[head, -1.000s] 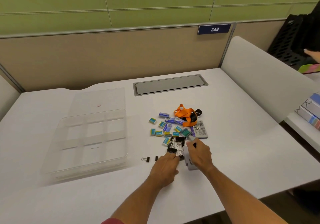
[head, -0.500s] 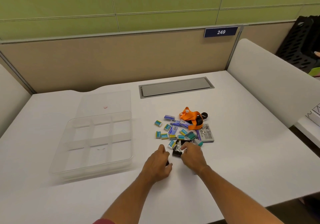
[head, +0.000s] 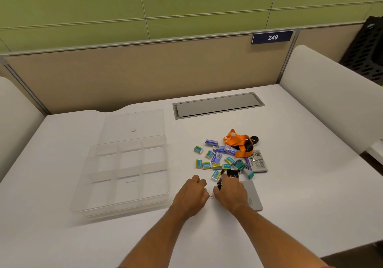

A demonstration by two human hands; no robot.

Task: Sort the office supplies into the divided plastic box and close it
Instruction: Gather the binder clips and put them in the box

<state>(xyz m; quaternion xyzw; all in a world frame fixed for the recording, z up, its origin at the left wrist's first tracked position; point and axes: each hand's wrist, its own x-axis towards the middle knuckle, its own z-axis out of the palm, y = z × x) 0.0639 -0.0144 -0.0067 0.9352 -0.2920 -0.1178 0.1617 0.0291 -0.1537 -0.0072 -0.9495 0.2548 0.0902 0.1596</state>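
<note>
1. Since a second ago: both hands pulled back toward the near desk edge, loose binder clips raked along with them; grey card [head: 251,195] now partly uncovered beside the right wrist.
2. Left hand [head: 191,196] – fingers curled under, apparently around gathered clips; contents hidden, so cannot tell for sure.
3. Right hand [head: 230,192] – fingers curled onto black binder clips [head: 232,173] at the pile's near edge; one silver wire handle peeks out between the two hands.
4. Divided plastic box [head: 124,176] sits open to the left, well apart from the pile, all compartments looking bare; clear lid [head: 132,127] lies flat just behind it.
5. Still unsorted: small teal and purple boxes [head: 209,160], orange lanyard [head: 238,143], printed card [head: 259,162].
6. Step in hand, by judgement: collecting binder clips, first sort category – nothing boxed yet.
7. Next: carry the handful left, drop into one compartment, keep strays from scattering.
</note>
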